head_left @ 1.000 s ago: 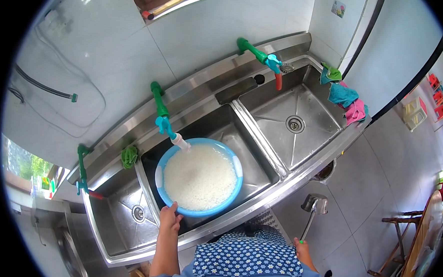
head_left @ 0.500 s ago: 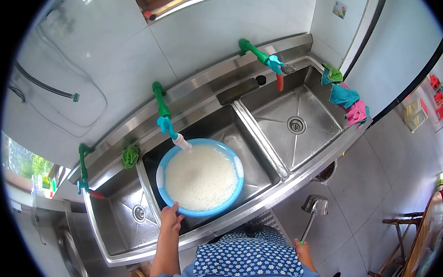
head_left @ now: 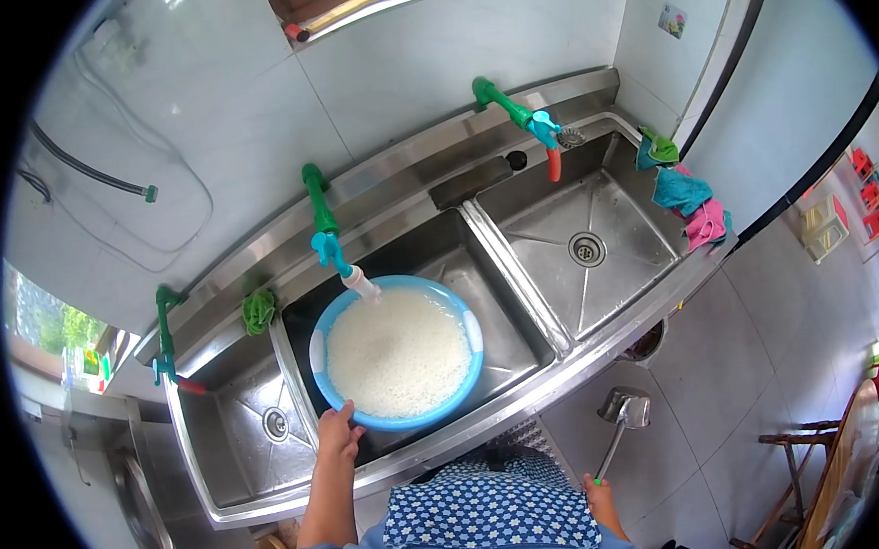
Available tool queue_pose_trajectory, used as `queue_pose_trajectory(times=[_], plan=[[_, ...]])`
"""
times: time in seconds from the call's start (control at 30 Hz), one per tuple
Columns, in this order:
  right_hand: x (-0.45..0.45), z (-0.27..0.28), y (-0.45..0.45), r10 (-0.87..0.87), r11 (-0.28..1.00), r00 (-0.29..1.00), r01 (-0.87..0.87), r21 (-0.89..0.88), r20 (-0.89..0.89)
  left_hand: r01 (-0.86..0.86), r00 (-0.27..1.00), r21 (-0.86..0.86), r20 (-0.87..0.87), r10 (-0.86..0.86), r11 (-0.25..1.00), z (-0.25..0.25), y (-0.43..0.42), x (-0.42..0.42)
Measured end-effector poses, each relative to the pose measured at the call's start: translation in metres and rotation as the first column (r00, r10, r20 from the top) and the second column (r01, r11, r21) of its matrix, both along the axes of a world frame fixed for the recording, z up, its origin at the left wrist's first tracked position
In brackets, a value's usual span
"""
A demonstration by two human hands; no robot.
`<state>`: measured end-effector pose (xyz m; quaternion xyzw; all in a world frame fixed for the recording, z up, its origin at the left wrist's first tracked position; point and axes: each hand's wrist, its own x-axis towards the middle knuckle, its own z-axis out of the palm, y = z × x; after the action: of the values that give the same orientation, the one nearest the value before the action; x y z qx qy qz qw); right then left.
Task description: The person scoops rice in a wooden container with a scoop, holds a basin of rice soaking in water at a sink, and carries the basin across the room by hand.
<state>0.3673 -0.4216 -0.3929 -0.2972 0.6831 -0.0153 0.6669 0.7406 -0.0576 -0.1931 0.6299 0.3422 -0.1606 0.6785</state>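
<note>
A light blue basin [head_left: 477,357] holds white rice [head_left: 399,361] under cloudy water, in the middle compartment of a steel sink. My left hand [head_left: 340,435] grips the basin's near left rim, thumb on top and the other fingers partly hidden below. Above the far rim hangs a green and turquoise tap [head_left: 328,250], its pale nozzle [head_left: 363,284] pointing into the basin. To the right of my body, out over the floor, my right hand [head_left: 602,502] is closed around the handle of a metal ladle [head_left: 625,407] with a deep cup.
Sink compartments lie left [head_left: 238,414] and right [head_left: 582,237], each with its own tap. Coloured cloths [head_left: 689,197] hang over the right edge, and a green cloth [head_left: 260,311] lies left of the basin. A bucket [head_left: 649,341] stands below the sink's front; a wooden stool [head_left: 803,479] is at right.
Both hands, the basin and the ladle stay nearly where they were. A dark shape at the bottom edge, right of my right arm, shows larger now.
</note>
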Motion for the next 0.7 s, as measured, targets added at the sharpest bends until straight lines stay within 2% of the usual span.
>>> queue_pose_trajectory(times=[0.1,0.4,0.47,0.7], plan=[[-0.0013,0.0010,0.0013,-0.010,1.000,0.999,0.011,-0.019,0.046,-0.004,1.000,0.005,-0.004,0.004,1.000,-0.0015,0.0005,0.0007],[0.0027,0.0049,0.0011,-0.012,1.000,1.000,0.013,-0.023,0.011,-0.019,1.000,0.006,0.000,0.019,1.000,-0.0022,0.0013,0.0013],[0.0004,0.0007,0.0008,-0.018,1.000,0.999,0.018,-0.024,0.027,0.026,0.999,0.052,-0.029,-0.025,0.998,-0.0010,0.0023,0.0020],[0.0028,0.0013,-0.0010,-0.043,0.999,0.999,0.043,-0.020,0.012,0.023,1.000,0.014,-0.006,-0.023,1.000,-0.0087,0.0058,0.0033]])
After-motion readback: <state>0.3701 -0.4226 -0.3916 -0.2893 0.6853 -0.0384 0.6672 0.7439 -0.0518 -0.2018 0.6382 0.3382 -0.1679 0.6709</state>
